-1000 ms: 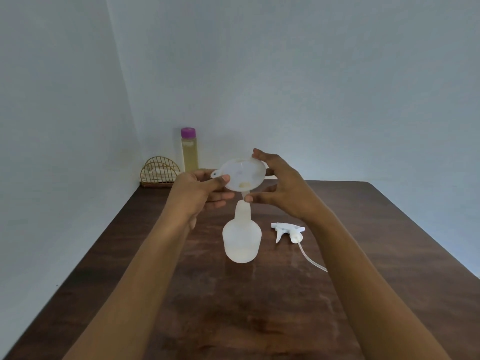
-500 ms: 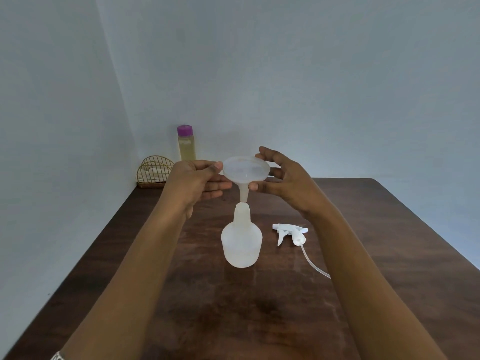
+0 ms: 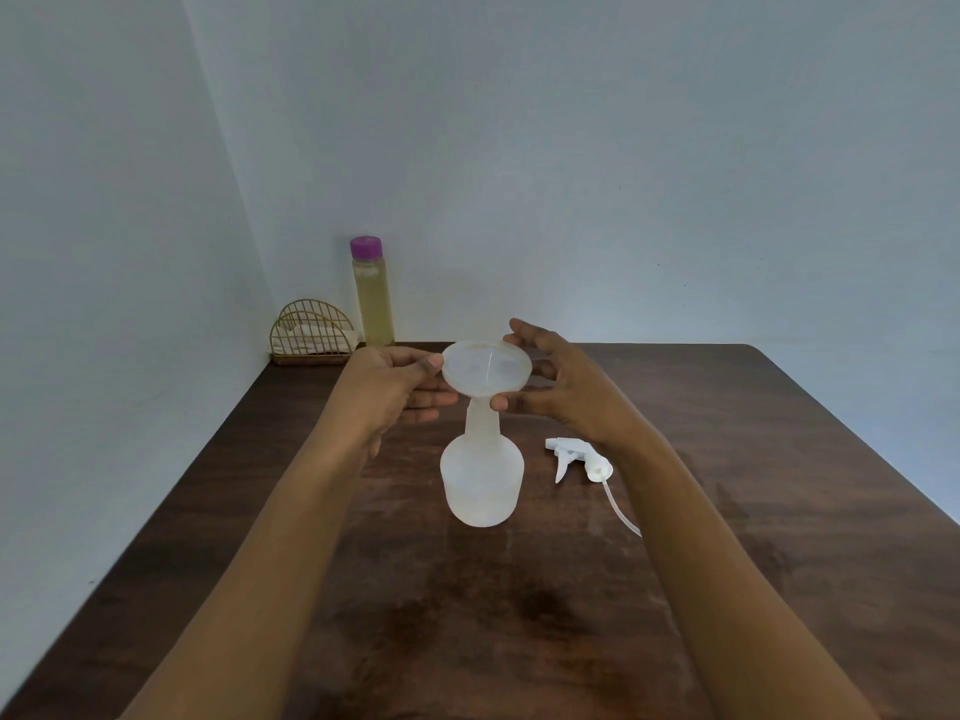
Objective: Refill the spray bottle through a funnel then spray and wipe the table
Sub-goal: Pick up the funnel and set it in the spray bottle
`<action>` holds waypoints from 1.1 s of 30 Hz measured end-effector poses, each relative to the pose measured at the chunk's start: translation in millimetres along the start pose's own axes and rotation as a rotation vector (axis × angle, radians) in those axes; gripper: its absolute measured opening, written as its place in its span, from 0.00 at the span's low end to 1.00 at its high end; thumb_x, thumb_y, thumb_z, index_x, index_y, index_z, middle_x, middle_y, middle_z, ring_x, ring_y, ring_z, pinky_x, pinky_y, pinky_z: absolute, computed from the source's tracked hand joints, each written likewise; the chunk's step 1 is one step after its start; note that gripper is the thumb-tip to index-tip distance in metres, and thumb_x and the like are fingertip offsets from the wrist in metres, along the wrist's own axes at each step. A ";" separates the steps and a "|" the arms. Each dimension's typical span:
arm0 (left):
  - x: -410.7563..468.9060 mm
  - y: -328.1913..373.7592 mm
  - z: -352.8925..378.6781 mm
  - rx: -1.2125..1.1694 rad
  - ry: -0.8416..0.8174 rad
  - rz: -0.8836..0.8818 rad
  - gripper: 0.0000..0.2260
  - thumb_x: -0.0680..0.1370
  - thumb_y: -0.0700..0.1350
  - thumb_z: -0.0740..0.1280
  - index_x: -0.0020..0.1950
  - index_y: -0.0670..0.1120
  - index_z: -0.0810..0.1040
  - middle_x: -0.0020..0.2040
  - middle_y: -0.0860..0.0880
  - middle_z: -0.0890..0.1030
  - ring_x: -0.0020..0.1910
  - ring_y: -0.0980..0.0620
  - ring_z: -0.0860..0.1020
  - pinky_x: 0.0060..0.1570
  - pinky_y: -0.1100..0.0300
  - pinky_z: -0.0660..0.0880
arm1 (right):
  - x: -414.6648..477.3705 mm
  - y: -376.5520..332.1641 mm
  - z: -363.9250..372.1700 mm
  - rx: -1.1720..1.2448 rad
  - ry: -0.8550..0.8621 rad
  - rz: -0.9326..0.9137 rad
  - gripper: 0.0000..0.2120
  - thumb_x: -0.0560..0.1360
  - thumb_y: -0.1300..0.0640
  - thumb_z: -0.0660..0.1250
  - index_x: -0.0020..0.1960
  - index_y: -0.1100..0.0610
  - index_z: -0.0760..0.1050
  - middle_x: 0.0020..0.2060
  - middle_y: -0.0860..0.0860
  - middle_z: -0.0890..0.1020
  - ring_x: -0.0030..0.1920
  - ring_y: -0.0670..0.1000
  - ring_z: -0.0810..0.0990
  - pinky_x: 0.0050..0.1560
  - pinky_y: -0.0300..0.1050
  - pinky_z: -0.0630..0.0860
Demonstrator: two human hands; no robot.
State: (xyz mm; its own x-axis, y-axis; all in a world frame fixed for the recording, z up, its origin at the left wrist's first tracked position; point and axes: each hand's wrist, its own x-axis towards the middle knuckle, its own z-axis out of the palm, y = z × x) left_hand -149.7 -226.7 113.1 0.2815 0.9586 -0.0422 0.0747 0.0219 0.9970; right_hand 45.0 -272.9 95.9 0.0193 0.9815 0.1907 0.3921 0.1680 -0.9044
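A dark wooden bench (image 3: pixel 779 511) is filling a corner between pale grey walls. At its far left corner a gold wire holder (image 3: pixel 311 332) is standing just beside a tall purple-capped bottle (image 3: pixel 372 296) of yellowish liquid. Mid-bench, the translucent spray bottle (image 3: pixel 482 478) is standing upright and uncapped, the white funnel (image 3: pixel 487 368) sitting in its neck. The left hand (image 3: pixel 387 389) and right hand (image 3: pixel 563 389) are each holding the funnel's rim in a fingertip grip. The trigger sprayer head (image 3: pixel 579 458) is lying just right of the bottle. The right side and near edge are lying bare.
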 end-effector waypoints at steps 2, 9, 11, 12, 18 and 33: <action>-0.6 -3.0 -0.2 0.000 -0.005 -0.006 0.05 0.79 0.42 0.65 0.47 0.46 0.80 0.40 0.46 0.85 0.39 0.52 0.85 0.33 0.62 0.79 | -2.2 1.4 1.7 -0.007 0.000 0.002 0.44 0.65 0.57 0.78 0.75 0.51 0.59 0.68 0.47 0.69 0.65 0.46 0.71 0.61 0.38 0.73; -1.6 -4.7 -1.6 -0.008 -0.011 -0.028 0.05 0.80 0.42 0.64 0.47 0.47 0.80 0.37 0.47 0.86 0.38 0.52 0.85 0.38 0.58 0.79 | -6.4 -3.5 7.1 -0.061 -0.005 -0.022 0.44 0.66 0.57 0.77 0.75 0.49 0.57 0.68 0.48 0.66 0.64 0.47 0.70 0.61 0.38 0.73; -1.5 -5.2 -1.8 -0.004 -0.008 -0.033 0.05 0.79 0.43 0.64 0.50 0.46 0.80 0.39 0.47 0.86 0.39 0.51 0.85 0.38 0.57 0.79 | -6.9 -4.3 6.7 -0.074 -0.003 -0.015 0.44 0.66 0.56 0.77 0.75 0.49 0.56 0.68 0.48 0.66 0.65 0.49 0.70 0.66 0.45 0.71; -1.4 -5.5 -1.8 0.000 -0.005 -0.035 0.05 0.79 0.43 0.64 0.51 0.47 0.80 0.40 0.46 0.86 0.39 0.50 0.85 0.39 0.56 0.79 | -7.5 -4.6 6.5 -0.076 0.000 -0.012 0.45 0.66 0.55 0.77 0.75 0.49 0.56 0.68 0.48 0.66 0.65 0.50 0.71 0.67 0.47 0.71; -1.6 -8.1 -3.2 0.050 0.033 -0.010 0.06 0.79 0.46 0.65 0.53 0.49 0.80 0.42 0.50 0.86 0.39 0.50 0.85 0.37 0.56 0.79 | -11.4 -10.9 7.5 -0.171 0.004 0.023 0.46 0.66 0.53 0.77 0.76 0.51 0.53 0.70 0.49 0.65 0.64 0.50 0.71 0.68 0.49 0.68; -6.9 -33.0 -65.2 0.099 0.243 0.040 0.05 0.78 0.50 0.65 0.48 0.52 0.80 0.43 0.51 0.85 0.45 0.52 0.83 0.50 0.51 0.77 | -75.6 -61.5 70.5 -0.028 0.473 -0.227 0.06 0.75 0.54 0.68 0.51 0.46 0.79 0.43 0.40 0.82 0.44 0.38 0.79 0.42 0.29 0.73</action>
State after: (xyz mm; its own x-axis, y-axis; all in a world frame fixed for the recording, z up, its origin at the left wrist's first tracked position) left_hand -216.5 -215.5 84.7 0.0492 0.9985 0.0257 0.1650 -0.0335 0.9857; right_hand -45.4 -351.0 110.2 0.3414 0.7708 0.5379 0.4591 0.3626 -0.8110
